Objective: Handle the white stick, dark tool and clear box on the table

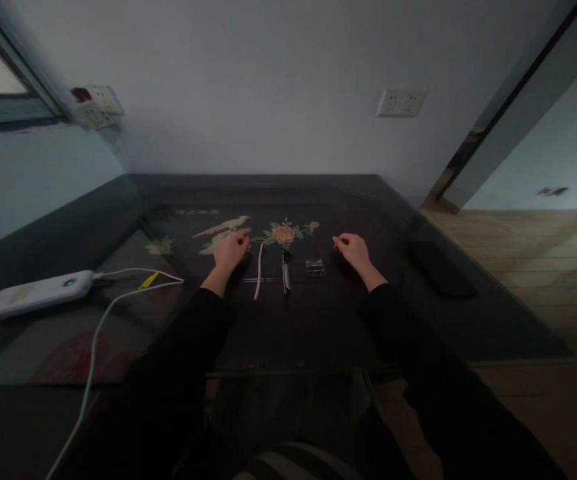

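My left hand [231, 252] rests on the dark table, its fingers curled in and nothing visible in them. Just right of it lies a slim, slightly curved white handle [258, 272] with a dark bit at its far end; its exact kind is unclear. Beside that is a razor [286, 273] with a dark and silver handle, its head pointing away from me. Farther right sits a small clear plastic case [314, 267] with dark contents too small to name. Past the case, my right hand [353, 251] is loosely closed, touching none of these items.
A white power bank [38, 295] with a white cable [99, 327] and yellow tag [148, 280] lies at left. At right is a flat black object [438, 269], perhaps a phone. The glossy table [288, 333] meets a wall with sockets [401, 103].
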Motion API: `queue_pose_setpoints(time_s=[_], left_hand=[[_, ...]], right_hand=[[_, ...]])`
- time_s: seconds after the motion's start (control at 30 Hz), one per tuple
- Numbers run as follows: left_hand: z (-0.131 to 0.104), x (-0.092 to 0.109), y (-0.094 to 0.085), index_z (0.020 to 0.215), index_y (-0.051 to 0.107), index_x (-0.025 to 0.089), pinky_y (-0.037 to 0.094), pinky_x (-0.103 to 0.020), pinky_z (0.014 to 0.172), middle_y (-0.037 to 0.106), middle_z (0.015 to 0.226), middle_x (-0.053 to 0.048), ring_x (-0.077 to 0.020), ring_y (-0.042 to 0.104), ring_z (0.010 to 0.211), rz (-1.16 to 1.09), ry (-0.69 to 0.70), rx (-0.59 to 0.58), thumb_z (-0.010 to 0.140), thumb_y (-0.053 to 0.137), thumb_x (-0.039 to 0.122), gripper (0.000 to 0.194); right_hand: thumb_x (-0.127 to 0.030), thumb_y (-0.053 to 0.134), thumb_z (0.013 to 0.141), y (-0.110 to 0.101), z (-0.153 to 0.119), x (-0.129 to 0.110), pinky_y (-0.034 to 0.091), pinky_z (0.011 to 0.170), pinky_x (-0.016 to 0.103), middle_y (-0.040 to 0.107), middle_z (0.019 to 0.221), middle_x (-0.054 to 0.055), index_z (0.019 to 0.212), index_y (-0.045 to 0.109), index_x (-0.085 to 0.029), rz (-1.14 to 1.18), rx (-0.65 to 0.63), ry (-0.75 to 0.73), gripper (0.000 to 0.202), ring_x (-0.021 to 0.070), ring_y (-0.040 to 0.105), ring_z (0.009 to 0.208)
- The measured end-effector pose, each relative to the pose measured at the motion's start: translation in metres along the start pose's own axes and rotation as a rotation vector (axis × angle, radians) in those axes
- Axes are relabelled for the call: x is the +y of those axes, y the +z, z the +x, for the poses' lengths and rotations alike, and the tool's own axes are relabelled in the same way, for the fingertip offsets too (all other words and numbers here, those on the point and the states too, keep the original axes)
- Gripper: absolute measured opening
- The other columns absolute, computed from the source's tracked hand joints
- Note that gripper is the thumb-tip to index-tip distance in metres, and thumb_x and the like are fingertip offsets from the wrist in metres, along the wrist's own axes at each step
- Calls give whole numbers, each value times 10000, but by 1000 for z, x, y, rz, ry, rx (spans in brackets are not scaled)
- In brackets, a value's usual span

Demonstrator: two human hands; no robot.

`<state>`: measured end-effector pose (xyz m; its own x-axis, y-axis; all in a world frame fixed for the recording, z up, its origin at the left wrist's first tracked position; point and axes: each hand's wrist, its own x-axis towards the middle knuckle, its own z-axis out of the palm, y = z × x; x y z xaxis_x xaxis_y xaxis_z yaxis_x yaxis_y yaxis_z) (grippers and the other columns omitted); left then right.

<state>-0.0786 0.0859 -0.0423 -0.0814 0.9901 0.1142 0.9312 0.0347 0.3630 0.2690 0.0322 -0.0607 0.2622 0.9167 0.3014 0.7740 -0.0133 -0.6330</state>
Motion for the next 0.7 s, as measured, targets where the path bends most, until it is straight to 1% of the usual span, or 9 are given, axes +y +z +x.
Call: queue_pose_setpoints(time_s=[0.13, 0.33, 0.5, 0.7], left_hand=[[1, -2, 2, 1010, 780, 255, 511, -332, 787, 783, 1107, -88, -293, 704, 1055, -4, 3, 3, 949, 452, 463, 393], [4, -3, 3, 998, 776, 250, 504, -336, 791, 781, 1106, -93, -301, 700, 1050, -21, -10, -13, 951, 454, 480, 399], [2, -1, 2, 1016, 767, 249, 504, -350, 798, 772, 1129, -98, -311, 692, 1072, -24, -10, -9, 950, 453, 463, 385], [3, -2, 3, 977, 759, 237, 509, -363, 798, 775, 1101, -107, -319, 697, 1058, -20, -9, -7, 943, 451, 478, 392]], right_hand=[[-416, 569, 908, 0, 0, 0, 345, 600, 306, 643, 605, 19, 612, 637, -224, 0, -3, -6, 359, 182, 571, 585], [-418, 572, 906, -1, 0, -1, 334, 600, 309, 628, 600, 21, 617, 637, -224, -10, -16, 3, 355, 182, 553, 583], [-434, 554, 906, -1, -1, -1, 331, 601, 307, 642, 628, 27, 622, 636, -224, -7, -17, 2, 362, 182, 555, 594], [-428, 557, 909, -2, -1, -1, 335, 602, 308, 641, 631, 26, 636, 646, -222, -4, -30, 4, 354, 186, 566, 606]])
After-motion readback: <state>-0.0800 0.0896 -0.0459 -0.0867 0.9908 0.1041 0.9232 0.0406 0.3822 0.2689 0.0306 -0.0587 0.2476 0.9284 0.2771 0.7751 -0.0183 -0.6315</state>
